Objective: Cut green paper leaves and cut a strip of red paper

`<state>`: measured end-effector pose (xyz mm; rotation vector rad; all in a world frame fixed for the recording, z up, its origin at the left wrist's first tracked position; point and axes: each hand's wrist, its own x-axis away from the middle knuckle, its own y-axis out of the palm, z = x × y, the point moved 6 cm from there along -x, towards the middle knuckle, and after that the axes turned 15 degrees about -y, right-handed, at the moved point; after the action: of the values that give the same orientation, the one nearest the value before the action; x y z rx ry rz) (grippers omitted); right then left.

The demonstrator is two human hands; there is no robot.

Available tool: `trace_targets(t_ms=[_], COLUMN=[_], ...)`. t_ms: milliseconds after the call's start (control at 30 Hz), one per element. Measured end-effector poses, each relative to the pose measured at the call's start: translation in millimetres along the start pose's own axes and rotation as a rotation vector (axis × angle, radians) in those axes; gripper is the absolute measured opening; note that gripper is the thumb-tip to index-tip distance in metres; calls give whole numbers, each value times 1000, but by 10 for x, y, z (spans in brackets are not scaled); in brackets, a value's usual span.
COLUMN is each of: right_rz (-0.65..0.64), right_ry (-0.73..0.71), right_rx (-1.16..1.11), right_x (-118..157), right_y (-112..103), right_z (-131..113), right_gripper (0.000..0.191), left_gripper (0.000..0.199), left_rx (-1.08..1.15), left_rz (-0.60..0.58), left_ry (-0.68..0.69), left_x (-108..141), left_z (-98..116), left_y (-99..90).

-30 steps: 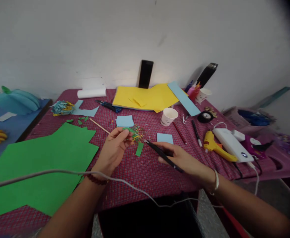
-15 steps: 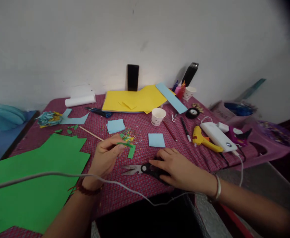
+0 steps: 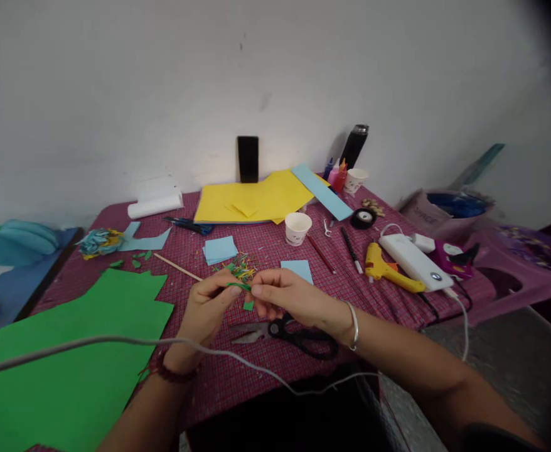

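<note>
Between my two hands is a small green paper strip (image 3: 240, 285), pinched at its left by my left hand (image 3: 206, 309) and at its right by my right hand (image 3: 290, 295). Part of the strip is covered by my fingertips. Just under them lies a small green paper piece (image 3: 248, 306). Black-handled scissors (image 3: 299, 335) rest on the cloth below my right hand, blades pointing left. Behind my fingers is a heap of green and yellow paper snippets (image 3: 241, 266). A thin wooden stick (image 3: 177, 266) lies left of the heap. A blue paper square (image 3: 298, 270) is partly hidden behind my right hand.
A large green sheet (image 3: 68, 351) covers the left of the table. A white cable (image 3: 238, 358) crosses in front of my wrists. Beyond stand a paper cup (image 3: 298, 230), yellow sheets (image 3: 256, 201) and a phone (image 3: 248, 159). A yellow glue gun (image 3: 391, 271) and white power bank (image 3: 417, 262) lie right.
My right hand has left the scissors and moved up and left to pinch the green strip beside my left hand. The scissors stay on the table. The view has shifted slightly.
</note>
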<state>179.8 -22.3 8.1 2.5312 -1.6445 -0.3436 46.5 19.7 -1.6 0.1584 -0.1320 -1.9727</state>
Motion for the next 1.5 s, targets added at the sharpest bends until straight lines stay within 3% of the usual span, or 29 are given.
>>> trace_targets(t_ms=[100, 200, 400, 567, 733, 867, 1033, 1167, 1333, 1500], right_rz=[32, 68, 91, 105, 85, 98, 93, 85, 112, 164], right_ry=[-6, -47, -182, -312, -331, -297, -127, -85, -124, -184], right_rx=[6, 66, 324, 650, 746, 676, 289, 146, 152, 212], right_x=[-26, -64, -111, -83, -69, -84, -128, -143, -161, -181], right_y=[-21, -59, -163, -216, -212, -226, -230, -199, -211, -267], right_z=[-3, -21, 17, 7, -14, 33, 227, 287, 321, 321], right_gripper=[24, 19, 18, 15, 16, 16, 16, 9, 15, 13], left_gripper=[7, 13, 29, 25, 24, 25, 31, 31, 27, 30], left_rx=[-28, 10, 203, 264, 217, 196, 198, 122, 23, 76], left_rz=[24, 28, -99, -11, 40, 94, 109, 152, 201, 271], left_ry=[-26, -139, -269, -382, -423, -441, -488, -433, -359, -424], left_x=[0, -1, -25, -52, -37, -34, -31, -31, -35, -27], left_z=[-49, -134, -175, -247, -262, -260, -267, -256, -260, -271], left_y=[-15, -4, 135, 91, 79, 83, 102, 62, 24, 10])
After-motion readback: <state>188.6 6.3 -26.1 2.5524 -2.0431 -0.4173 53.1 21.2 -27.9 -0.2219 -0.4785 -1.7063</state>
